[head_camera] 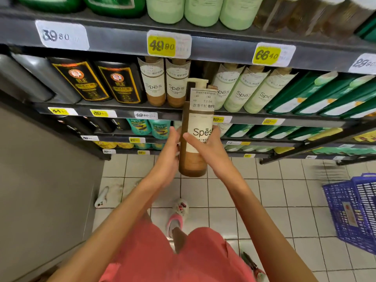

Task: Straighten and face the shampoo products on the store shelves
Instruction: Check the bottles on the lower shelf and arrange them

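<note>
Near you the tiled floor (264,190) lies open up to the shelf (81,109) edge, a blue basket (354,210) at right, while your left hand (171,148) and right hand (206,146) wrap their fingers round the upright brown Spes bottle (193,159), before a dark gap (200,71) between the far brown bottles (162,84) and pale-green bottles (244,88).

Behind the left hand (169,153) and right hand (205,148), bare forearms run back to a coral-pink cloth garment (154,255) over the thighs (shorts or skirt, hard to tell). Below the hands, a pink open-heeled slipper (180,210) with a white fluffy toe.
</note>
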Demonstrator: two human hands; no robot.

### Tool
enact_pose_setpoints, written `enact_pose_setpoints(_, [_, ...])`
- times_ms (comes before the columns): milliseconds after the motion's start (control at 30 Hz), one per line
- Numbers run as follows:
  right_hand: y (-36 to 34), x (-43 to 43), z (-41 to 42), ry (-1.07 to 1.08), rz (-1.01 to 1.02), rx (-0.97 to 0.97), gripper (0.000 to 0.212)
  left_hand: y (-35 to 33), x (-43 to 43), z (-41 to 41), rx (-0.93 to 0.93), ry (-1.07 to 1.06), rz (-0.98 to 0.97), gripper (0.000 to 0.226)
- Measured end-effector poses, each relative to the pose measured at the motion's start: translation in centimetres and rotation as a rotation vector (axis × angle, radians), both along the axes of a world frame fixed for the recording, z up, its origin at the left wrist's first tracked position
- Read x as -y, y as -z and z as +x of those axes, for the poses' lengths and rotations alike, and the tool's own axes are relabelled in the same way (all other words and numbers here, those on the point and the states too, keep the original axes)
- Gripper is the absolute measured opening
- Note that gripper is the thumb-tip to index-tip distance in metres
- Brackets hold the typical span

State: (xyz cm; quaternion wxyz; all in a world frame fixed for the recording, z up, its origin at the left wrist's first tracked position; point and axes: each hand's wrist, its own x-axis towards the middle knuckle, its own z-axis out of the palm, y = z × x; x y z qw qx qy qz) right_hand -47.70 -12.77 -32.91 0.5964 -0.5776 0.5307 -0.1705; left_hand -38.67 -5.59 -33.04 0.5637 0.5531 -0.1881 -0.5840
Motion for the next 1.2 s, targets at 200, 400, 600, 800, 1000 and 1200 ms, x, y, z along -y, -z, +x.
enact_pose_setpoints(200, [1.6,2.5,1.6,0.067,-0.202,-0.019,0.055,0.7,2.7,2.2,-0.032,0.050,0.041,0.043])
enact_pose_setpoints(400, [2.9,4.2,3.9,0.129,-0.350,0.011,0.058,1.5,3.8,5.0,0.214,0.018,0.141,0.037])
enact_pose_setpoints(600, [3.8,7.0,6.0,0.340,-0.450,-0.058,0.063,1.8,2.0,7.4,0.317,-0.100,0.149,0.021])
enact_pose_setpoints(800, [5.1,8.4,7.2,0.421,-0.506,-0.091,0.071,2.0,0.4,8.1,0.297,-0.115,0.176,0.017])
enact_pose_setpoints(1000, [6.7,8.7,8.5,0.443,-0.493,-0.117,0.068,2.1,0.3,8.6,0.295,-0.097,0.187,0.016])
enact_pose_setpoints(1200, [6.9,9.3,9.6,0.596,-0.467,0.005,0.071,2.1,-0.4,8.5,0.356,-0.104,0.173,0.025])
